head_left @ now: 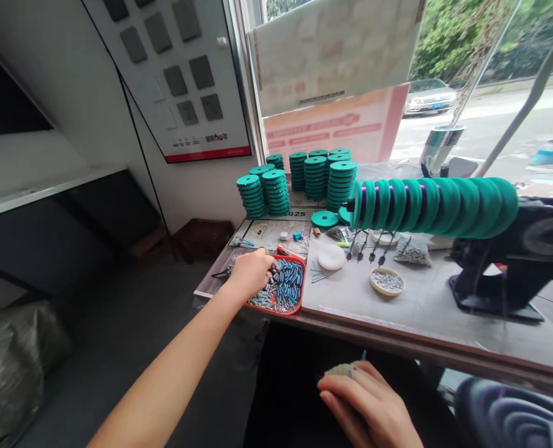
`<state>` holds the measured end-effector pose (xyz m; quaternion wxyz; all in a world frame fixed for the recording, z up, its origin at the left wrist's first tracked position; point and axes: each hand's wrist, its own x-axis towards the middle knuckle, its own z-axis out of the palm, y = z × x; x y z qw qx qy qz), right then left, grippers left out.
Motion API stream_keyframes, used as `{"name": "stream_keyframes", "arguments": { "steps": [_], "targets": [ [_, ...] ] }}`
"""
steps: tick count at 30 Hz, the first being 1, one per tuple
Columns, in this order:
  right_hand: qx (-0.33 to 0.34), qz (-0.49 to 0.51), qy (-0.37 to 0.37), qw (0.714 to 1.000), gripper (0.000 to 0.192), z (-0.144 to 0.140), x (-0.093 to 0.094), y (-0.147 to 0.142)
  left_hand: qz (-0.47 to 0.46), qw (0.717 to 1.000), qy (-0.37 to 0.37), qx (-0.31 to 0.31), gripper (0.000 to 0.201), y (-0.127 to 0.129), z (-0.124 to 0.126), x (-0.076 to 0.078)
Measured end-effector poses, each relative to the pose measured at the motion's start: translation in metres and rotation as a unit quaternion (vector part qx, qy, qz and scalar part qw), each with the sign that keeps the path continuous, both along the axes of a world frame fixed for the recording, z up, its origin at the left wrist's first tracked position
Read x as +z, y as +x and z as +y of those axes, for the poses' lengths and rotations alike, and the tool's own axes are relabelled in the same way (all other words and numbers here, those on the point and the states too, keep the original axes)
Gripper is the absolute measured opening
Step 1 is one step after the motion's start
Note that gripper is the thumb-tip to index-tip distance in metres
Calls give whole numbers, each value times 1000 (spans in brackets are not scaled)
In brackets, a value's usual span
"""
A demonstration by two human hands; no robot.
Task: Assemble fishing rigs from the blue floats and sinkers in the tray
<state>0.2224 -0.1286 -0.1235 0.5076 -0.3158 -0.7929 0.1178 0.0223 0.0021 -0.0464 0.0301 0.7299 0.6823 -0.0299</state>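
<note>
Two bare hands show in the lower half of the frame. The left hand reaches out at centre left, its fingers curled down into a shallow red plastic tray filled with small blue and grey cylindrical parts; the fingertips are buried among the parts, so I cannot tell whether they pinch any. The tray sits at the near left corner of the grey worktable. The right hand rests low at bottom centre, below the table edge, fingers loosely closed over a small pale greyish object with a thin blue tip poking up beside it; what the object is stays unclear. Right of the tray lie a flat white round lid and a small shallow bowl of grey beads. Behind them, at the frame's centre, stand stacks of teal plastic discs. At centre right, a row of teal discs threaded on a horizontal rod juts from a black machine.
</note>
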Motion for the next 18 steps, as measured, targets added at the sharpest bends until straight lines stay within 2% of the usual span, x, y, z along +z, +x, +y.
{"name": "stream_keyframes", "arguments": {
  "steps": [7,12,15,16,18],
  "targets": [
    [-2,-1,2,1000,9,-1,0,1,-57,997,-57,-12,27,15,17,4],
    [-1,-8,17,1000,7,-1,1,3,-212,975,-57,27,13,4,13,11],
    [2,-6,40,999,7,-1,0,3,-359,928,-82,63,13,-4,-10,17],
    [7,-6,43,999,8,-1,-1,3,-413,901,-104,76,17,-4,-22,16],
    [21,-5,37,999,9,-2,-5,0,-521,830,-168,107,23,0,-51,10]
  ]
}}
